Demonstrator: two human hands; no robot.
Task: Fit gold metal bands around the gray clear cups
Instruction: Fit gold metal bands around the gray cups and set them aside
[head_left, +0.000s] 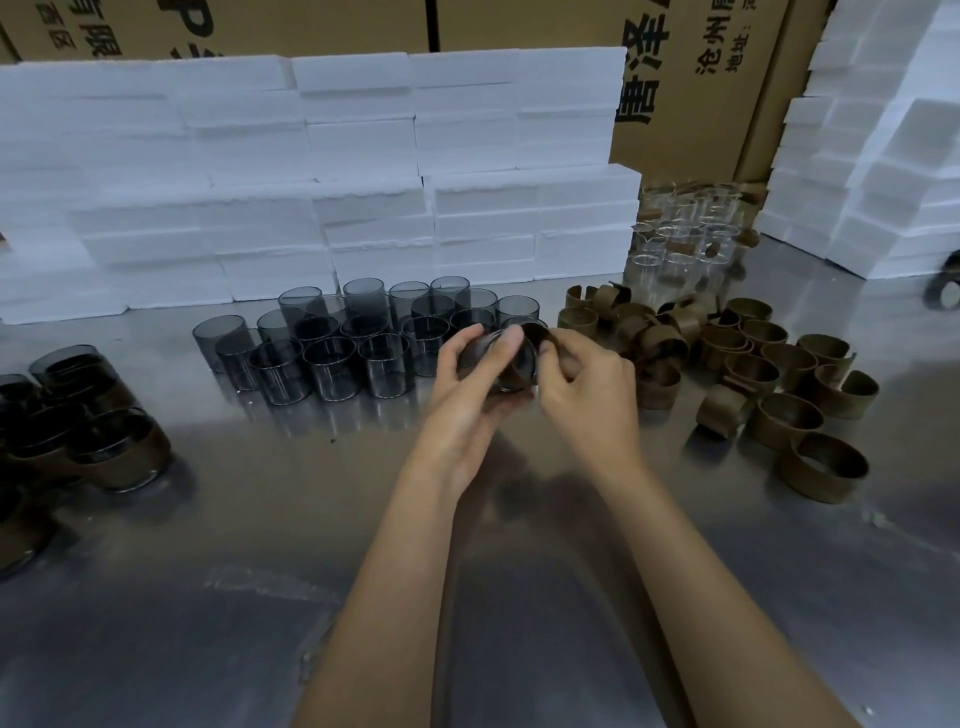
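A: Cups with bands already on (122, 454) sit at near left on the steel table (260, 519), likely the finished pile, set apart from the stock.
B: Middle?
A: Bare gray cups (332, 358), upright, clustered far-centre in front of the foam blocks (311, 182). Looks like stock within reach of the left hand.
B: Hands?
A: Left hand (467, 395) cups one gray cup (511, 364), fingers curled round it, tilted on its side above the table. Right hand (587, 384) pinches a gold band (540, 332) at the cup's far-right edge, probably to spring it open and wrap it on. Seating hidden by fingers, can't tell.
B: Right side?
A: Loose gold bands (753, 374) heaped at right, split rings, close to the right hand. Clear glasses (685, 234) farther back. Cardboard boxes (701, 78) behind.
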